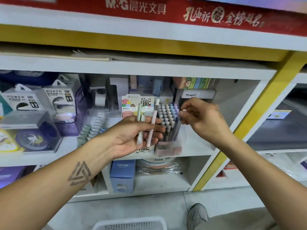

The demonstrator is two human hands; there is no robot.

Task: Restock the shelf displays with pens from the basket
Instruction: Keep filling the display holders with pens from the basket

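Note:
My left hand (132, 135) holds a few pens upright in front of the shelf: a pink pen (152, 128) and pale green pens (140, 123). Just behind them stands the pen display (167, 123), a clear stand packed with grey, blue and purple pens. My right hand (201, 117) hovers at the display's right edge and pinches another pen (180, 122), its white tip showing by my fingers. The white basket (131, 224) sits on the floor at the bottom edge of the view.
Power bank boxes (58, 100) and clear cases fill the shelf to the left. A second pen tray (93, 128) lies left of my hand. A blue box (122, 175) stands on the lower shelf. A yellow shelf post (245, 123) runs on the right. My shoe (197, 216) is beside the basket.

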